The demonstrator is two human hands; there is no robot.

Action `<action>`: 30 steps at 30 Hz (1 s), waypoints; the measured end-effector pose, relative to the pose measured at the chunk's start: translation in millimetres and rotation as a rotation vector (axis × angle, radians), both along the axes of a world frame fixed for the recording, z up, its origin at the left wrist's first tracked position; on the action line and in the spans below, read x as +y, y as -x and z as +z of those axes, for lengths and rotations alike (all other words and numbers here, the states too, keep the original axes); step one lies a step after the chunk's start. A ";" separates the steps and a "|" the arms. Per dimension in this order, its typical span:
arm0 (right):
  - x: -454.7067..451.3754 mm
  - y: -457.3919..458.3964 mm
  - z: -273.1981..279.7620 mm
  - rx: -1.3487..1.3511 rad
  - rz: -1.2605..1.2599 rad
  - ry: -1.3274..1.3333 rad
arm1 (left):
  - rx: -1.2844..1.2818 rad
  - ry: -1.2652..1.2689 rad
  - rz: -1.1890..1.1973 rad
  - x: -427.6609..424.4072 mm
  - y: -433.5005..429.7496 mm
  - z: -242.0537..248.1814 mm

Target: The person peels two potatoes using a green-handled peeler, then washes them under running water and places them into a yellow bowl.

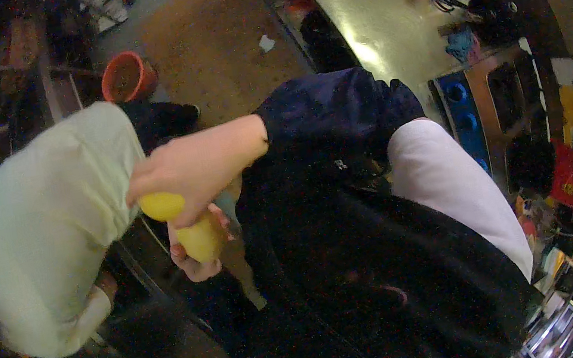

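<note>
Ahead and to the left, my right hand (188, 167) reaches across from a dark sleeve, blurred by motion. It is closed over a yellow rounded object (161, 206) that shows below its fingers. Just under it, my left hand (196, 268) is cupped around a larger yellow rounded object (199, 242), with fingertips showing on both sides. Both objects look like fruit, but blur hides the detail. My right hand's lower edge overlaps the top of the larger one, so I cannot tell whether they touch.
Close on the left, a person in a pale shirt (45, 231) bends over a dark counter (191, 354). Beyond is an orange bucket (124, 78) on the floor. A white scrap (266, 43) lies on brown flooring (206, 39). Cluttered shelving and a red packet (570, 177) stand at right.
</note>
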State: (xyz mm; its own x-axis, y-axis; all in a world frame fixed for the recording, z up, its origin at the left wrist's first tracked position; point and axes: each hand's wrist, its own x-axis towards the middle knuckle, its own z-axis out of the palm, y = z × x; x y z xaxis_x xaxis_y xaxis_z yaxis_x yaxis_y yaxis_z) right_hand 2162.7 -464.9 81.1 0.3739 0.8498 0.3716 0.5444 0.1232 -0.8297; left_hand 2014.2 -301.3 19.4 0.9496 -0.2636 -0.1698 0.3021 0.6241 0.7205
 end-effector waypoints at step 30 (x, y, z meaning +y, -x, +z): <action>-345.2 -148.6 -233.1 0.420 -1.648 0.905 | 0.304 0.263 -0.202 -80.3 -149.6 -33.5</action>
